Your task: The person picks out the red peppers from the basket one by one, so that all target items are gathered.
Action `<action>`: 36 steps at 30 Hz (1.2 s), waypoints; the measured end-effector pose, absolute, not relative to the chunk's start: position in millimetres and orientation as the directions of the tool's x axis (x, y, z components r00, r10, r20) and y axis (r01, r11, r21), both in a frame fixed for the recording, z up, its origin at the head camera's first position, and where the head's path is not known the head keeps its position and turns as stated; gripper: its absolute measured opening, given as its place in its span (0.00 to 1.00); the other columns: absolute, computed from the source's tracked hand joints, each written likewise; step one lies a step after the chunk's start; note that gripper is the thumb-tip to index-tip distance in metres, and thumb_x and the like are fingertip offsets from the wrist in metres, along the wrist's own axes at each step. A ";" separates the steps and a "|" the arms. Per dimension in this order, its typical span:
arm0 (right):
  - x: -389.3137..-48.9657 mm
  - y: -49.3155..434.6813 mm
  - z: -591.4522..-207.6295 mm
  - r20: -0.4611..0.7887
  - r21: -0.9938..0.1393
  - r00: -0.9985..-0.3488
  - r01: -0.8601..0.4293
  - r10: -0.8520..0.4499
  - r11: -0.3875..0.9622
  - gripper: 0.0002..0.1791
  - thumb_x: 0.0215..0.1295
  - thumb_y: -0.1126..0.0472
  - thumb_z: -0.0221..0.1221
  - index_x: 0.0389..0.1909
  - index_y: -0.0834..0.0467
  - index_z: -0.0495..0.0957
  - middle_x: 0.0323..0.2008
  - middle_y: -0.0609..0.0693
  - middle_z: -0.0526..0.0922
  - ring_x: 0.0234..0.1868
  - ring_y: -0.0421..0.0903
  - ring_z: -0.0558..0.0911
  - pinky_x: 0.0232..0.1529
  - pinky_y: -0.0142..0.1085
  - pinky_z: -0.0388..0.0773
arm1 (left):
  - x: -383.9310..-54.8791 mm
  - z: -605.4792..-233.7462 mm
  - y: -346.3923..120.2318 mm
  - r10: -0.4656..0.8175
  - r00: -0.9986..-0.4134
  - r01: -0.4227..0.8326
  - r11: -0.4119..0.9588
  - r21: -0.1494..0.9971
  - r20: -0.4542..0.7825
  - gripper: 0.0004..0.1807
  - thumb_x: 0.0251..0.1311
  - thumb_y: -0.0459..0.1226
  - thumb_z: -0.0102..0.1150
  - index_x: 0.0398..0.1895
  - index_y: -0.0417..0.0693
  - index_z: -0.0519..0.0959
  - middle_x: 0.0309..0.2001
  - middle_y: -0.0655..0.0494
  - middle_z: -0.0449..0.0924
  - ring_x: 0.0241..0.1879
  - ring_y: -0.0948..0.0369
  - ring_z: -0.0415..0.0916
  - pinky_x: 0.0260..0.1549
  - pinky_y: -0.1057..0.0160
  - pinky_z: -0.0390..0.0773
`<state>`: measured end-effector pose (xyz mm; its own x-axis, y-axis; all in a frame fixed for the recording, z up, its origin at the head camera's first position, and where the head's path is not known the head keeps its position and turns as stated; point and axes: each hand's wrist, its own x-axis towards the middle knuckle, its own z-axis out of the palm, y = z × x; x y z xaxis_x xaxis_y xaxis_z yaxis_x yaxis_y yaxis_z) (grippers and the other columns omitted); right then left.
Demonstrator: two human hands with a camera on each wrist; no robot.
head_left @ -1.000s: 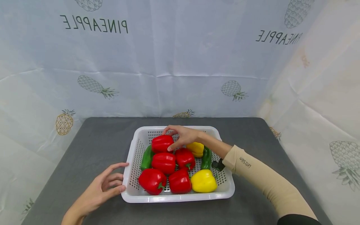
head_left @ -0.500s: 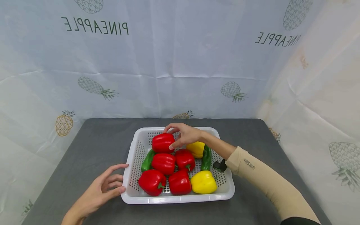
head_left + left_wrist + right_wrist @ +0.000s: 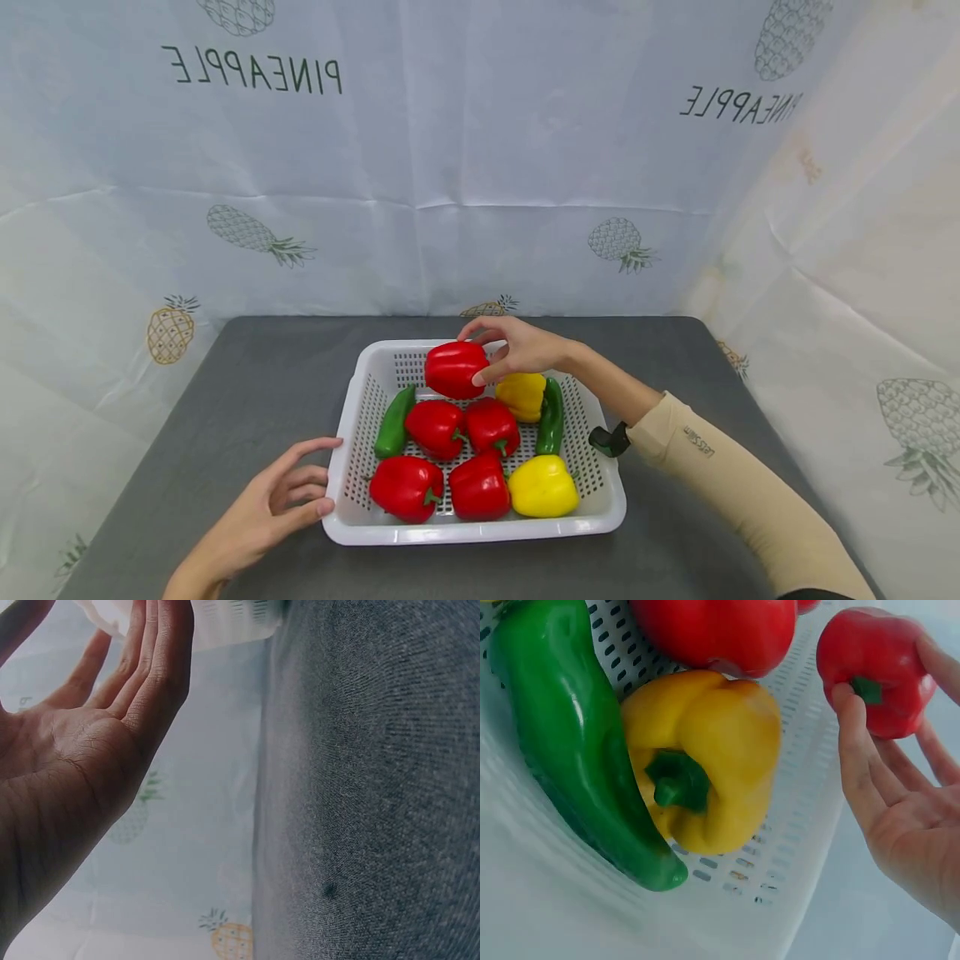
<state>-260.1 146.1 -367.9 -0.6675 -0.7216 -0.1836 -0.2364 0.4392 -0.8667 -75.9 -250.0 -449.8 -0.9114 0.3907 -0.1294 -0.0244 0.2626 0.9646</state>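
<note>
My right hand pinches a red bell pepper between thumb and fingers, raised at the back of the white basket. In the right wrist view, that pepper's green stem faces the camera. Near the basket's left rim is my left hand, its thumb and forefinger tips touching the side and its fingers loosely bent. Several other red bell peppers lie in the basket. Two yellow bell peppers sit at its right, beside a long green pepper. Another green pepper lies along the left side.
The basket has perforated walls and stands on a dark grey table. Behind and beside it hangs a white cloth printed with pineapples. A small black device is strapped on the right wrist.
The right hand has lifted the red pepper and moved it right and toward the basket's back. A red pepper beneath it has turned, and the left green pepper shows more fully. The left hand stays put.
</note>
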 end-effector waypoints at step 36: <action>-249.7 215.3 -318.5 -0.120 -0.871 -0.735 -0.245 -0.668 0.426 0.39 0.66 0.64 0.71 0.76 0.54 0.67 0.71 0.61 0.79 0.53 0.56 0.92 0.57 0.56 0.88 | -73.7 -449.4 -249.5 0.390 -0.915 0.001 0.252 0.968 -0.100 0.38 0.74 0.33 0.65 0.82 0.42 0.59 0.56 0.39 0.87 0.49 0.60 0.90 0.49 0.67 0.88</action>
